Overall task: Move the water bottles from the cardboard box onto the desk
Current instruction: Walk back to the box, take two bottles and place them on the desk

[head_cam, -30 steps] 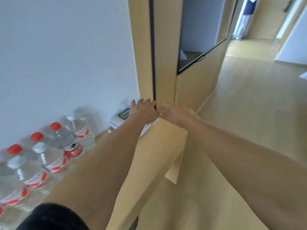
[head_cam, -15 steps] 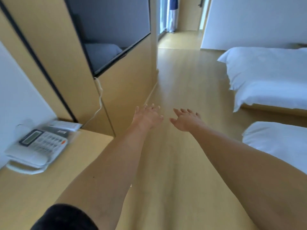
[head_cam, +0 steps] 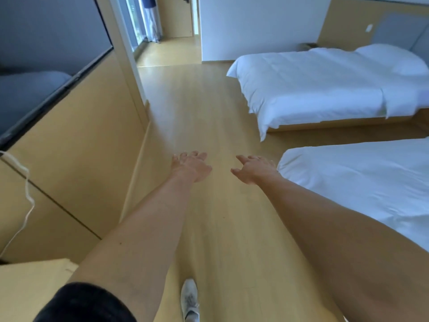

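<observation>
Both arms stretch forward over the wooden floor. My left hand is held out with fingers spread and holds nothing. My right hand is beside it, fingers straight, also empty. A corner of the wooden desk shows at the bottom left. No water bottles and no cardboard box are in view.
A wooden cabinet wall with a dark screen runs along the left, a white cord hanging on it. Two white beds stand on the right. A person stands in the far doorway. My white shoe is on the floor.
The view has swung right, away from the bottles and phone on the desk, toward the floor and beds. Both empty hands have spread slightly apart.
</observation>
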